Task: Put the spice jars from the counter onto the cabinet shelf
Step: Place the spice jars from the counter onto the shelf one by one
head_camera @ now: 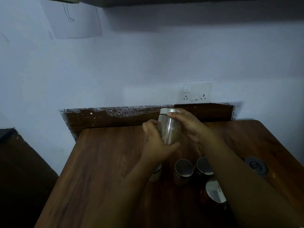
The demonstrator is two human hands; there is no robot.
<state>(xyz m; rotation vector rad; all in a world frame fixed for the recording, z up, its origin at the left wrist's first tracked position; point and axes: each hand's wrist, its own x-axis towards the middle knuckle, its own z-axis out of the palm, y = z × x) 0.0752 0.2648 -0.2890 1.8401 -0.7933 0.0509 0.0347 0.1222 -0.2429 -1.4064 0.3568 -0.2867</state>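
A clear spice jar (169,129) with a silver lid and brownish powder is held up above the wooden counter (102,162). My left hand (156,142) wraps its lower part and base. My right hand (187,124) grips its upper side, thumb near the lid. Several more jars stand on the counter below my arms: one with a dark lid (183,170), another behind it (204,167), a third with a shiny lid (214,191) near my right forearm, and one partly hidden (156,174) under my left wrist. The cabinet's dark underside (181,1) shows at the top edge.
A white switch and socket plate (195,92) is on the wall behind the counter. A round grey grommet (255,166) sits in the counter at the right. A dark surface (19,170) lies lower at the left. A sheet of paper (74,20) hangs on the wall.
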